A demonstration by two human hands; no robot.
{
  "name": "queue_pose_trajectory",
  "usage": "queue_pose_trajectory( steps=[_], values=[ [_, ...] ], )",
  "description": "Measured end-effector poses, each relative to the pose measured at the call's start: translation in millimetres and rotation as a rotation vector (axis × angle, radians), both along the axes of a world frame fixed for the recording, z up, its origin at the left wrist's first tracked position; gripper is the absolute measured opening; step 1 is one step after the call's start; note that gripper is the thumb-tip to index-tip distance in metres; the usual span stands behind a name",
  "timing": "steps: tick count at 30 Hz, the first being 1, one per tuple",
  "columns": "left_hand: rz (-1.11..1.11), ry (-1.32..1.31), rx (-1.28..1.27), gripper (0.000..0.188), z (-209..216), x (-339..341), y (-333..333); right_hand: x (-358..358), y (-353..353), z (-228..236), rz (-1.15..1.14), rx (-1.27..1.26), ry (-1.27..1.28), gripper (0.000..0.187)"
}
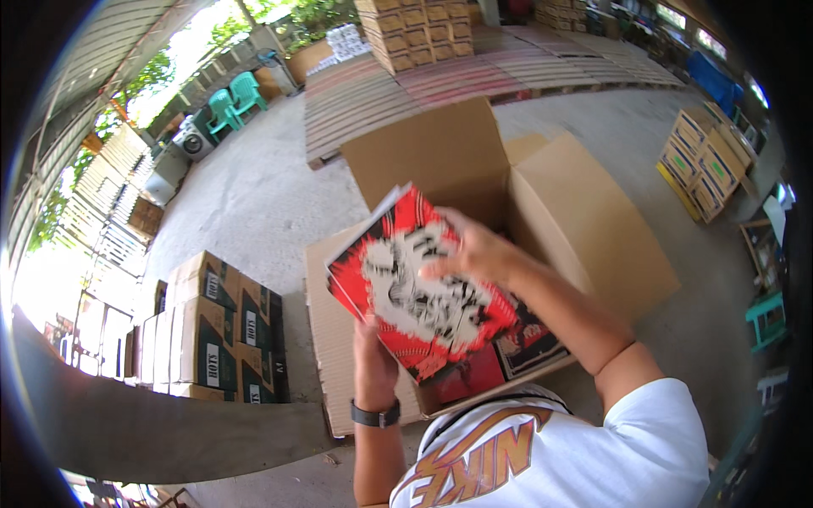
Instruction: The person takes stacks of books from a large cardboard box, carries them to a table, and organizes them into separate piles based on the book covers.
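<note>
Above the open cardboard box point(584, 229), my two hands hold a small stack of red booklets point(423, 288) at a tilt. The top cover is red with a ragged cream patch and black drawings, and pale edges of more sheets show at its upper left. My left hand point(374, 360) grips the lower left edge; its fingers are mostly hidden underneath. At the upper right edge, my right hand point(474, 250) has its thumb on the cover and its other fingers around the edge. Inside the box lie a black-and-red printed item point(532, 345) and a red one point(464, 378), partly covered by the stack.
Taped cartons point(216, 330) stand to the left, beside a grey ledge point(186, 436). Wooden pallets point(474, 72) lie ahead with stacked boxes point(419, 34) on them. Green chairs point(237, 100) and a washing machine point(193, 140) are at the far left; more cartons point(703, 161) stand at right.
</note>
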State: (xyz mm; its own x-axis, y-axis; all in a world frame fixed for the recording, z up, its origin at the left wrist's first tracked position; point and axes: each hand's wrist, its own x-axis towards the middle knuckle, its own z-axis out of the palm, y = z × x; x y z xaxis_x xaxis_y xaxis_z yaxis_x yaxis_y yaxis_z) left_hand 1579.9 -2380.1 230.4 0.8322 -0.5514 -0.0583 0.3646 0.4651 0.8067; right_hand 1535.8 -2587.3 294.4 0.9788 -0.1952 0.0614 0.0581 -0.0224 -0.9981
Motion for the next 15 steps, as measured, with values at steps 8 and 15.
queue_pose_trajectory(
  steps=[8, 15],
  values=[
    [0.219, 0.162, -0.166, 0.053, -29.7, -30.0, 69.9, 3.3, 49.2, -8.4, 0.420, 0.073, 0.103, 0.059],
    [0.345, 0.226, -0.158, 0.054, -47.7, -54.1, 105.7, -1.4, 65.4, -38.2, 0.399, 0.403, 0.202, 0.037]
  ],
)
